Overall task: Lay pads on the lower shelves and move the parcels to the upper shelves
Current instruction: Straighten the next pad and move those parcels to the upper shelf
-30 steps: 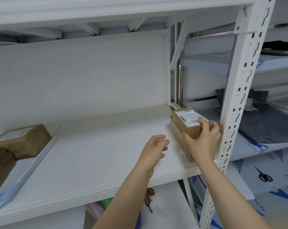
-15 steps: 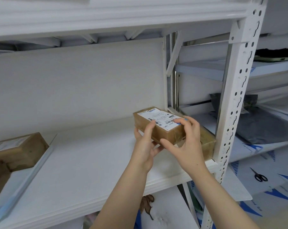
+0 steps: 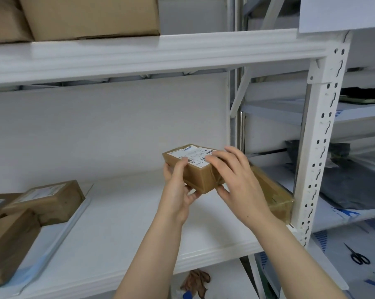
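A small brown parcel [image 3: 198, 171] with a white label is lifted above the white middle shelf [image 3: 122, 229]. My left hand [image 3: 178, 190] grips its near left corner from below, thumb on the side. My right hand [image 3: 236, 180] holds its right end, fingers spread over the label and thumb underneath. A second brown parcel [image 3: 272, 197] lies on the shelf by the right upright, partly hidden by my right hand. The upper shelf [image 3: 160, 50] runs across above, with large cardboard boxes [image 3: 89, 16] on it.
Several brown parcels [image 3: 46, 201] lie on a thin pad [image 3: 59, 229] at the shelf's left end. The perforated white upright [image 3: 318, 147] stands at the right. Beyond it are grey bags [image 3: 354, 186] on a neighbouring rack. Scissors [image 3: 358, 255] lie lower right.
Both hands took the top parcel off the one by the upright and raised it leftward. The view has tilted up, bringing the upper shelf and its boxes into sight.
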